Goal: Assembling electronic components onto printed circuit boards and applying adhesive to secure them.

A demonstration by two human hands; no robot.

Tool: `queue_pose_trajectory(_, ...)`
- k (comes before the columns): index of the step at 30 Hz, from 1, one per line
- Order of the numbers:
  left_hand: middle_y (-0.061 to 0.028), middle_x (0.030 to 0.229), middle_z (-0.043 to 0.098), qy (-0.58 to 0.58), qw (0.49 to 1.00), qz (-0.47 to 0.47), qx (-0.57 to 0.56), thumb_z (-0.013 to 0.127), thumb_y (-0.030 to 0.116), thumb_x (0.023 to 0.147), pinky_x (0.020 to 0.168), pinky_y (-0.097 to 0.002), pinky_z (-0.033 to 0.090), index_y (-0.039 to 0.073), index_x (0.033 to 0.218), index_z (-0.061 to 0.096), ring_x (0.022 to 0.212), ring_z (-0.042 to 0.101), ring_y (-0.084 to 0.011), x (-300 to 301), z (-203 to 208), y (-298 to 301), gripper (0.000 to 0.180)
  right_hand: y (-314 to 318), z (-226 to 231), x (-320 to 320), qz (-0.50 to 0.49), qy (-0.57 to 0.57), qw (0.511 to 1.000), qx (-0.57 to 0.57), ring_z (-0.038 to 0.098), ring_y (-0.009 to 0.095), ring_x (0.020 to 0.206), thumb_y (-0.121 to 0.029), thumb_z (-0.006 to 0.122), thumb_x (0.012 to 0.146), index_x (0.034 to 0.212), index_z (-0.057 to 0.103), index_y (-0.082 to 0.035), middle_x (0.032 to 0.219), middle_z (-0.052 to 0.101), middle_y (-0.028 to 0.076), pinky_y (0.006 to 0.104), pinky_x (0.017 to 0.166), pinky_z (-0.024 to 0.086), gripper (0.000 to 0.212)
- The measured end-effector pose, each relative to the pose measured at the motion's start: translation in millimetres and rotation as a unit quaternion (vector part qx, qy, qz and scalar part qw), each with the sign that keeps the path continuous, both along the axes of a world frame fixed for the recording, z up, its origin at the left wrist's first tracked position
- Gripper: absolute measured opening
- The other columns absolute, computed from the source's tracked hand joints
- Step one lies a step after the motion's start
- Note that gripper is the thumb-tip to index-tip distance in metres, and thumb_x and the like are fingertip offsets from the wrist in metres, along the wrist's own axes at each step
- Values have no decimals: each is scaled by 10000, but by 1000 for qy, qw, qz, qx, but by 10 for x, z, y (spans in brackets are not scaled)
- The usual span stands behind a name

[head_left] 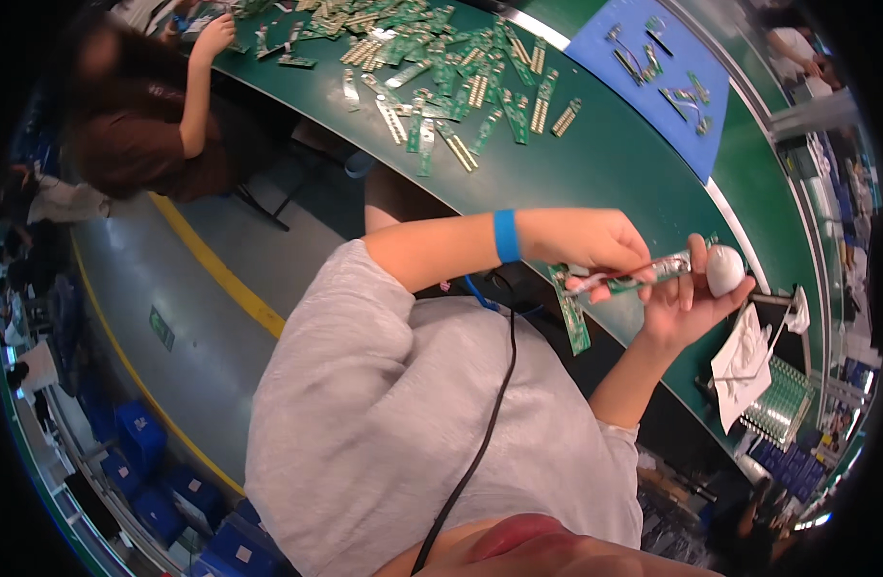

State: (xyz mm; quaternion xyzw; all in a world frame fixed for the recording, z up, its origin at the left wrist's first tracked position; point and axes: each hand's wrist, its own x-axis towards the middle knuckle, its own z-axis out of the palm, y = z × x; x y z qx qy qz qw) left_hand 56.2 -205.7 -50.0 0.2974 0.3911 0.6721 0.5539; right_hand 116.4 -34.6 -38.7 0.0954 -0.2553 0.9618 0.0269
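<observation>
A narrow green circuit board (pixel 665 270) with a silvery end is held between my two hands, above the table's front edge. My left hand (pixel 595 247), with a blue band at the wrist, is closed around the board's left end; thin red and pale wires (pixel 595 280) show by its fingers. My right hand (pixel 680 306) grips the other end with bent fingers. A white rounded thing (pixel 725 270) sits against this hand, between fingers and thumb; its kind I cannot make out. Below my left hand, another green board (pixel 571 319) juts over the table edge.
Many loose circuit boards (pixel 441 77) cover the far left of the green table (pixel 605 163). On a blue mat (pixel 634 87) lie several wired boards. White paper (pixel 742 370) and a green board panel (pixel 783 404) are at the right. A co-worker (pixel 138 144) sits at the left.
</observation>
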Motion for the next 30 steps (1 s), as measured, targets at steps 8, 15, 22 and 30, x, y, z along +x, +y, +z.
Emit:
queue_pose_trajectory(8, -44, 641, 553, 59, 994, 5, -93, 444, 214, 863, 414, -189, 379, -5, 830, 559, 454, 456, -72, -196, -334, -157, 250, 71, 50, 52, -113, -33, 992, 49, 391, 102, 371, -631, 427, 728, 984, 510, -55, 798, 573, 113, 198, 324, 275, 636)
queue_pose_trajectory(15, -67, 580, 551, -16, 981, 178, -82, 461, 156, 855, 378, -191, 403, -6, 850, 515, 412, 510, -100, -198, -356, -187, 171, 99, -11, 218, -206, 21, 971, 119, 356, 112, 366, -620, 449, 724, 937, 490, -83, 808, 498, 114, 194, 313, 278, 579)
queue_pose_trajectory(22, -80, 704, 583, 253, 877, 407, -43, 490, 88, 833, 519, -209, 449, -26, 841, 507, 599, 576, -117, -182, -117, -174, 115, 161, -380, 515, -176, -1, 957, 229, 260, 93, 345, -615, 473, 714, 764, 371, -125, 668, 434, 56, 211, 341, 246, 503)
queue_pose_trajectory(30, -90, 742, 594, 563, 656, 501, 37, 539, -12, 769, 559, -224, 467, -13, 829, 517, 655, 599, -154, -177, -52, -167, 64, 140, -215, 520, -277, -51, 939, 197, 350, 96, 462, -524, 564, 690, 874, 460, -128, 744, 494, 51, 200, 369, 256, 448)
